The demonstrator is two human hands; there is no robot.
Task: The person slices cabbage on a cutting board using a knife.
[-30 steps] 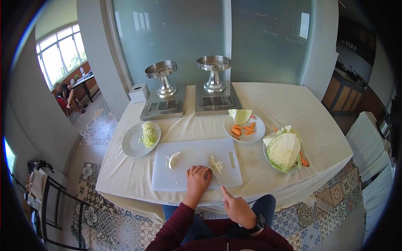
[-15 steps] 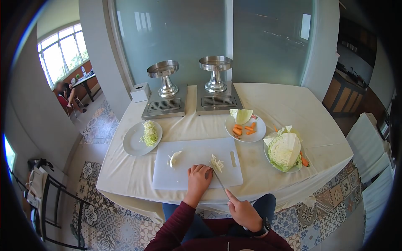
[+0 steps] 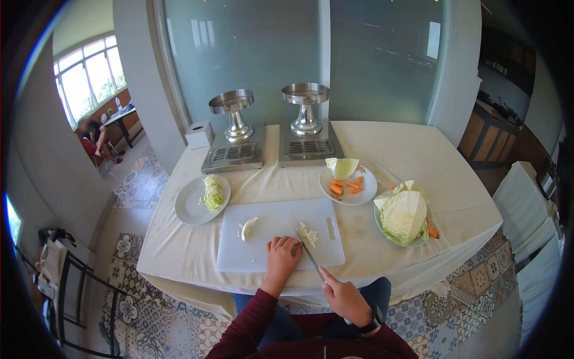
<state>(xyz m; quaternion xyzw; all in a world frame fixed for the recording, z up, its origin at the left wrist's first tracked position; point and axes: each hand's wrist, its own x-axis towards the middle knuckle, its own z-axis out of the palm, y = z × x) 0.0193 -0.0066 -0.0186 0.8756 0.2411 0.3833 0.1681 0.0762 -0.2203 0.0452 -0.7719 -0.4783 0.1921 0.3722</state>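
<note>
On the white board, right hand gripping apparent knife

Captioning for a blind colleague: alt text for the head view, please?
A person's right hand holds a knife beside pale shreds on a white cutting board, the left hand near the blade. Nearby plates hold shredded cabbage, carrots and a cabbage head.

Smooth matt white plastic board; shiny metal stands; cream cloth.
</note>
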